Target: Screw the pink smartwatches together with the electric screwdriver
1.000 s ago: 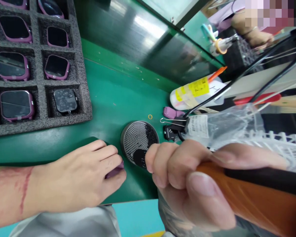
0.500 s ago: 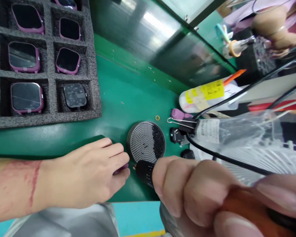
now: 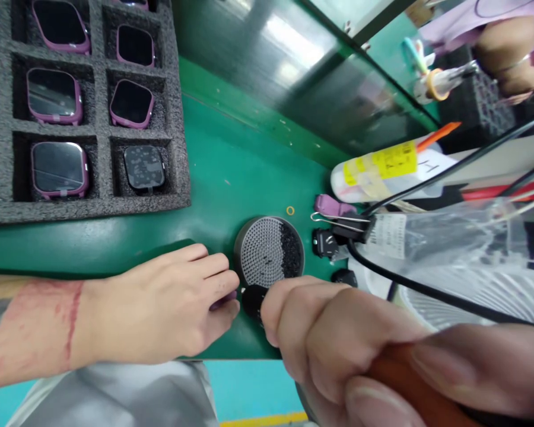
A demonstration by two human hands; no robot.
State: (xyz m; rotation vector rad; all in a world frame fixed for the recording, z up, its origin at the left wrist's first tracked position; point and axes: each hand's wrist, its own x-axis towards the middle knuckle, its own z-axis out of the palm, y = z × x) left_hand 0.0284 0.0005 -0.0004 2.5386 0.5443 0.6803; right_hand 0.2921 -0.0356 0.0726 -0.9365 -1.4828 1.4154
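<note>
**Tool nose moved from over the dish to the left fingertips**

One second earlier, the black nose of the orange-handled tool overlaps the round dish; it now stands at the left fingertips, just below the dish. The tray and dish also appear further right in view.

Left hand: thumb and fingers pinch a purple piece, low over the green bench near its front edge. Most of the piece is hidden. Contact between nose and piece cannot be determined.

Right hand: fingers wrapped firmly around the tool's handle.

Markings: the bottle lying on its side bears a yellow label with dark print, illegible. White paper beside it carries a dark stroke resembling an H, reading uncertain. The clear bag has a white printed label, too small to read.

Surroundings: the perforated dish holds small black pieces along its right side. The grey foam tray holds purple-framed watches and, in its nearest right-hand compartment, a black watch. A binder clip is beside the bag.
</note>
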